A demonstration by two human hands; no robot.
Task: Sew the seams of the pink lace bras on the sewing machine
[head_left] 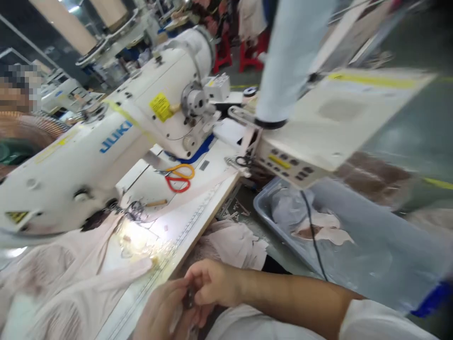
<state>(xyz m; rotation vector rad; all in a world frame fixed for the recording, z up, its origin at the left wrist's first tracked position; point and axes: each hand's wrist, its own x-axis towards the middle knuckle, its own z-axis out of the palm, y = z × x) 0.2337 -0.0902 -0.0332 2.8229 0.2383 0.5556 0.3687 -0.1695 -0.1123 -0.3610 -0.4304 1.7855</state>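
My left hand (164,307) and my right hand (215,285) meet in front of the table's near edge, low in the head view. Between their bent fingers sits a small dark, shiny thing (189,297); blur and the fingers hide its exact kind. Both hands are closed around it. Beyond them stands a white JUKI sewing machine (116,132), its lamp lighting the needle area. Pale pink lacy fabric (53,269) spreads under and before the machine's head. Scissors with orange and red handles (180,177) lie on the white table (184,208).
On the right, a grey plastic bin (354,264) holds fabric pieces and clear plastic. A control box (293,165) with a hanging black cable (313,231) juts out above it. More pale fabric (233,243) hangs below the table edge. A fan (31,132) stands at left.
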